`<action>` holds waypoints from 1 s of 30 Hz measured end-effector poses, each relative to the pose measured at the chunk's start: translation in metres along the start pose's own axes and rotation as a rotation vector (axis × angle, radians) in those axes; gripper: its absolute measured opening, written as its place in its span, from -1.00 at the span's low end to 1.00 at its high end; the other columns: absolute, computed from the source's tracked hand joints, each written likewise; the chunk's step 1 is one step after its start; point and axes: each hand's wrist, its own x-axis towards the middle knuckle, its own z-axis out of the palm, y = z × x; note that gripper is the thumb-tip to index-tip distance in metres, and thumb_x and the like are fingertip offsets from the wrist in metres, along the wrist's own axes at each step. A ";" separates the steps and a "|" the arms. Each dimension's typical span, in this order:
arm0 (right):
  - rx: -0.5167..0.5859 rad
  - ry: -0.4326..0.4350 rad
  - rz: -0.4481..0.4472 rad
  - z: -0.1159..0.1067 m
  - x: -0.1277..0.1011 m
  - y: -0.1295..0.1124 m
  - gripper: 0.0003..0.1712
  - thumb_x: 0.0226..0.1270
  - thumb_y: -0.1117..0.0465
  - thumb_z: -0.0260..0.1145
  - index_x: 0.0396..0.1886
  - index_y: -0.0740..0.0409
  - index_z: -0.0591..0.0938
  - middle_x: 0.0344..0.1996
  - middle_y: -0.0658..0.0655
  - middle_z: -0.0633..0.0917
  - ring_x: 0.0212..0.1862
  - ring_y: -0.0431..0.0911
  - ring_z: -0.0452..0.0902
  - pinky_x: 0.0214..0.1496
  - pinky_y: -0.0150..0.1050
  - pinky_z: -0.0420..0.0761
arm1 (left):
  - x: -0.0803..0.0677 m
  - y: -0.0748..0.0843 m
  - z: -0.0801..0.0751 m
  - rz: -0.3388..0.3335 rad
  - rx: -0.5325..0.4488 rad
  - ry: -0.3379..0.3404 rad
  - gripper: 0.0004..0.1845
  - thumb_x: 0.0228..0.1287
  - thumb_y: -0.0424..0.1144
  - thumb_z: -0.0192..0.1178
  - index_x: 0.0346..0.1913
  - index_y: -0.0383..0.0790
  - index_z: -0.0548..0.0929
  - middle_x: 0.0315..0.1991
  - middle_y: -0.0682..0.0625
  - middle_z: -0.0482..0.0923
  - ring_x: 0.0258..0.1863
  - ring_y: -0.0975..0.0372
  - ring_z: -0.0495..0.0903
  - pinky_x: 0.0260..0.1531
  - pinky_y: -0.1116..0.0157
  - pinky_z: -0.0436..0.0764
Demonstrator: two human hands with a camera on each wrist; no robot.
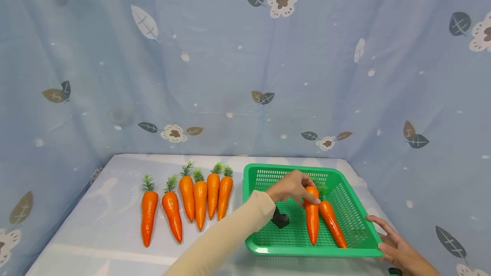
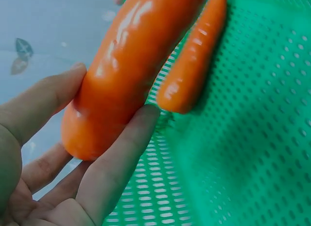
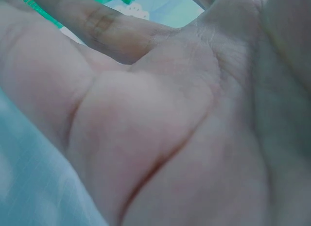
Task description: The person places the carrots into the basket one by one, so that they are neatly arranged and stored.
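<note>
My left hand (image 1: 293, 186) reaches into the green basket (image 1: 251, 225) and pinches an orange carrot (image 1: 312, 220) near its leafy end, between thumb and fingers. In the left wrist view this carrot (image 2: 121, 65) slants upward, its thick end between the fingertips. A second carrot (image 1: 333, 223) lies beside it on the basket floor; its green top is partly hidden. At the basket's front right corner, my right hand (image 1: 400, 248) touches the rim with extended fingers and thumb. The right wrist view is mostly filled by the palm (image 3: 146, 124), with a bit of green basket at the top.
Several carrots with green tops lie left of the basket, among them one at the far left (image 1: 148, 216) and one next to it (image 1: 172, 214). A pale cloth covers the table (image 1: 92, 225). Behind hangs a blue patterned curtain (image 1: 215, 54).
</note>
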 end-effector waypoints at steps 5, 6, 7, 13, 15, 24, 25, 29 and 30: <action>0.022 0.012 0.007 0.004 0.004 0.005 -0.38 0.76 0.17 -0.29 0.52 -0.69 0.06 0.27 -0.43 0.35 0.33 -0.05 0.51 0.29 0.22 0.53 | 0.002 -0.015 0.007 -0.066 0.049 0.033 -0.70 0.05 -0.54 0.55 -0.17 -0.36 0.68 -0.33 -0.10 0.61 -0.47 0.03 0.72 -0.33 -0.06 0.78; 0.025 0.017 0.007 0.004 0.003 0.005 -0.38 0.76 0.17 -0.29 0.51 -0.69 0.07 0.27 -0.40 0.35 0.33 -0.03 0.52 0.29 0.24 0.53 | 0.003 -0.018 0.009 -0.074 0.058 0.040 -0.70 0.04 -0.54 0.55 -0.17 -0.35 0.68 -0.33 -0.10 0.60 -0.47 0.02 0.72 -0.31 -0.06 0.77; 0.023 0.026 0.010 0.004 0.002 0.005 -0.38 0.76 0.17 -0.29 0.52 -0.69 0.05 0.28 -0.37 0.35 0.33 -0.02 0.52 0.29 0.26 0.52 | 0.004 -0.020 0.011 -0.079 0.058 0.044 -0.69 0.04 -0.54 0.55 -0.17 -0.36 0.67 -0.33 -0.10 0.59 -0.46 0.02 0.71 -0.30 -0.07 0.77; -0.107 0.153 0.066 0.005 0.000 0.002 -0.34 0.76 0.09 -0.23 0.66 -0.46 -0.17 0.53 0.11 -0.31 0.31 -0.13 0.40 0.24 0.22 0.56 | 0.012 -0.027 0.020 -0.122 0.077 0.086 -0.67 0.04 -0.52 0.56 -0.14 -0.34 0.69 -0.32 -0.11 0.58 -0.46 -0.02 0.73 -0.34 -0.03 0.78; -0.138 0.173 0.076 0.005 0.001 0.001 -0.32 0.75 0.08 -0.20 0.67 -0.43 -0.18 0.52 0.22 -0.48 0.30 -0.16 0.38 0.23 0.18 0.57 | 0.014 -0.028 0.023 -0.131 0.077 0.103 -0.68 0.03 -0.53 0.56 -0.15 -0.34 0.69 -0.31 -0.11 0.57 -0.48 -0.02 0.74 -0.36 -0.01 0.78; -0.164 0.167 0.073 0.005 0.002 -0.001 -0.30 0.75 0.08 -0.22 0.67 -0.39 -0.26 0.50 0.20 -0.54 0.50 0.19 0.19 0.23 0.21 0.55 | 0.022 -0.034 0.032 -0.124 0.044 0.141 -0.68 0.03 -0.58 0.54 -0.18 -0.32 0.67 -0.32 -0.11 0.56 -0.46 0.02 0.72 -0.38 0.01 0.78; -0.173 0.177 0.079 0.005 0.001 -0.001 -0.30 0.75 0.07 -0.21 0.67 -0.38 -0.26 0.51 0.22 -0.55 0.53 0.35 0.03 0.23 0.22 0.54 | 0.023 -0.035 0.032 -0.126 0.047 0.142 -0.68 0.03 -0.59 0.53 -0.17 -0.31 0.68 -0.31 -0.11 0.57 -0.45 0.02 0.71 -0.38 0.02 0.78; -0.172 0.184 0.086 0.004 0.001 -0.002 -0.30 0.75 0.05 -0.22 0.67 -0.41 -0.26 0.52 0.20 -0.50 0.53 0.49 -0.13 0.24 0.23 0.53 | 0.026 -0.036 0.033 -0.137 0.067 0.136 -0.66 0.05 -0.61 0.50 -0.12 -0.30 0.70 -0.32 -0.12 0.59 -0.43 0.03 0.72 -0.35 0.05 0.79; -0.153 0.178 0.083 0.004 0.001 -0.002 -0.31 0.75 0.06 -0.22 0.67 -0.43 -0.24 0.53 0.16 -0.41 0.53 0.39 0.02 0.25 0.22 0.53 | 0.026 -0.036 0.033 -0.141 0.074 0.134 -0.65 0.05 -0.61 0.50 -0.10 -0.30 0.71 -0.32 -0.12 0.59 -0.43 0.03 0.72 -0.35 0.06 0.79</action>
